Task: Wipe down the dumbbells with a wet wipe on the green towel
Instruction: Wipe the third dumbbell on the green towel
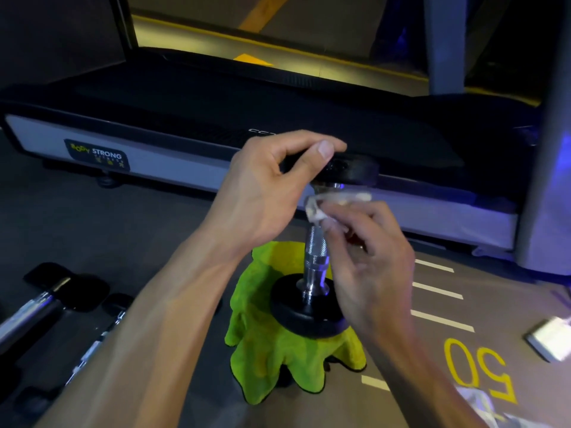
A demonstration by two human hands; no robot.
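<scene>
Treadmill (216, 125): long black and grey deck across the back, lying on the floor (123, 230).
Green towel (278, 359): bunched on the floor in front of the treadmill, with the dumbbell's lower end on it.
Dumbbell (315, 251): upright on the towel, black lower weight down, metal handle rising to the black upper weight.
Other dumbbells (40, 304): lying on the floor at lower left, well apart from the towel.
Left hand (272, 186): closed over the rim of the upper weight, thumb in front, fingers behind.
Right hand (370, 257): fingertips pinched shut on the wet wipe.
Wet wipe (327, 205): crumpled and white, pressed against the top of the handle just under the upper weight.
Packet (550, 338): pale, flat, on the floor at right; whether anything is in it cannot be told.
</scene>
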